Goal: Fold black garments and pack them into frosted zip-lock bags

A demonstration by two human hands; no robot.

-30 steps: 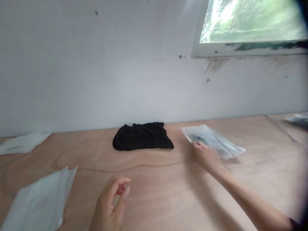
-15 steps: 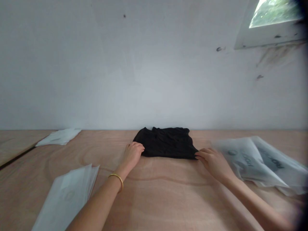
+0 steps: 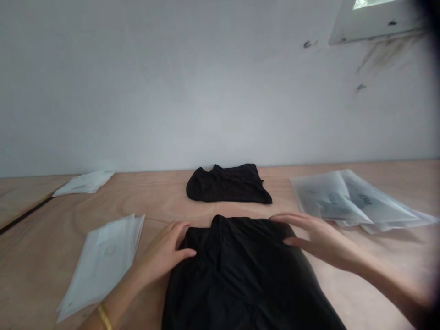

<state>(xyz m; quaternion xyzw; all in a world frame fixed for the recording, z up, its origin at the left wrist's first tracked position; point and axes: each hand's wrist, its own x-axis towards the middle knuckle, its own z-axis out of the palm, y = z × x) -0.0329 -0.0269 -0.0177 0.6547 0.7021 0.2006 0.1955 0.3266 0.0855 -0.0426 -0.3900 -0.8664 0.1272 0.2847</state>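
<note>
A black cloth garment [image 3: 247,279] lies on the wooden table in front of me, with creases across it; its near end runs out of the view. My left hand [image 3: 167,252] rests at its upper left corner, thumb over the cloth and apart from the fingers. At the upper right corner is my right hand [image 3: 311,236], its fingers stretched along the edge and its thumb spread away from them. Neither hand visibly grips the fabric. Farther back, close to the wall, lies a smaller-looking black cloth piece [image 3: 228,187], crumpled along its far side.
White translucent bags [image 3: 103,261] lie in a stack at the left, and more white bags [image 3: 84,183] sit at the back left. Frosted bags with dark printing [image 3: 343,197] overlap at the right. A wall [image 3: 206,91] bounds the table [image 3: 151,188] behind.
Both hands have let go of the black cloth by the wall and come back toward me. Another black garment now lies between them. My view has tilted downward.
</note>
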